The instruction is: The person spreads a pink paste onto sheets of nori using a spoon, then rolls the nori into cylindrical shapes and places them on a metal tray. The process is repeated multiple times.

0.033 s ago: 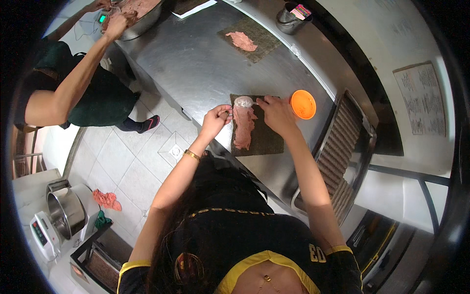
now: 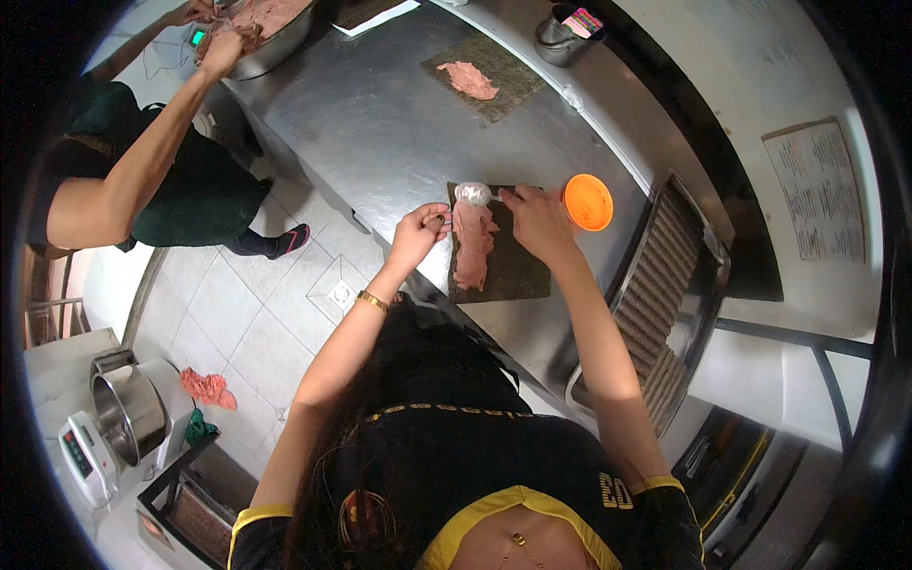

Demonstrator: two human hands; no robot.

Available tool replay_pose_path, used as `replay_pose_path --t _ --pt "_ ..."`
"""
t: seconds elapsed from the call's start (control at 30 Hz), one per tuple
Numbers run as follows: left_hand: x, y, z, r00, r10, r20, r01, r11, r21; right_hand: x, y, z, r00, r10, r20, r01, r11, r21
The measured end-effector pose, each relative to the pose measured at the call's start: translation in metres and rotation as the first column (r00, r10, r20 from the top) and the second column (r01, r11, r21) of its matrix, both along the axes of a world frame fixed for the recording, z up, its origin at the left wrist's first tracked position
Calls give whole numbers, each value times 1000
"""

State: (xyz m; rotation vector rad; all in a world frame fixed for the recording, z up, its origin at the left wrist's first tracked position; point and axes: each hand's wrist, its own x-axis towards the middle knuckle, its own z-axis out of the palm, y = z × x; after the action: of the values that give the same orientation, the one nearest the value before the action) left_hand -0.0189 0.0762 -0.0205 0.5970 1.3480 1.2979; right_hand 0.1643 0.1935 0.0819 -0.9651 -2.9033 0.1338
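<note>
A dark greenish-brown sheet [image 2: 521, 271], like seaweed, lies on the steel table in front of me. A strip of pink paste [image 2: 472, 252] runs along its left part. At the paste's far end is a rounded, shiny whitish lump [image 2: 472, 194], clear or wrapped in film; I cannot tell which. My left hand [image 2: 421, 233] is closed beside the sheet's left edge, fingertips near the paste. My right hand [image 2: 539, 223] reaches over the sheet's far right part, its fingers drawn together near the lump. What either hand pinches is too small to make out.
An orange bowl [image 2: 589, 202] stands right of my right hand. Beyond it, a metal tray [image 2: 708, 328] holds rows of brown strips. Another sheet with pink paste [image 2: 468, 80] lies farther back. At the far left, a co-worker's hands [image 2: 223, 52] work in a large metal bowl [image 2: 275, 59].
The shiny lump looks whiter and slightly higher at the paste's far end. The co-worker's hand in the bowl has shifted slightly. My own hands stay nearly in place.
</note>
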Motion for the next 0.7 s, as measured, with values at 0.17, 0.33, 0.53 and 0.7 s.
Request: replay_pose_path --t 0.17,0.33,0.53,0.7 --pt "-2 5 8 999 27 20 -27 999 -19 2 -8 5 981 -193 0 192 975 -113" --pt "3 6 10 996 72 45 -73 997 15 6 -46 -16 941 -329 77 337 908 -249" --pt "-2 6 1 996 80 48 -81 997 9 9 -37 14 990 -122 63 130 983 -128" --pt "0 9 1 996 86 21 -86 996 31 9 -11 1 997 76 17 -77 996 35"
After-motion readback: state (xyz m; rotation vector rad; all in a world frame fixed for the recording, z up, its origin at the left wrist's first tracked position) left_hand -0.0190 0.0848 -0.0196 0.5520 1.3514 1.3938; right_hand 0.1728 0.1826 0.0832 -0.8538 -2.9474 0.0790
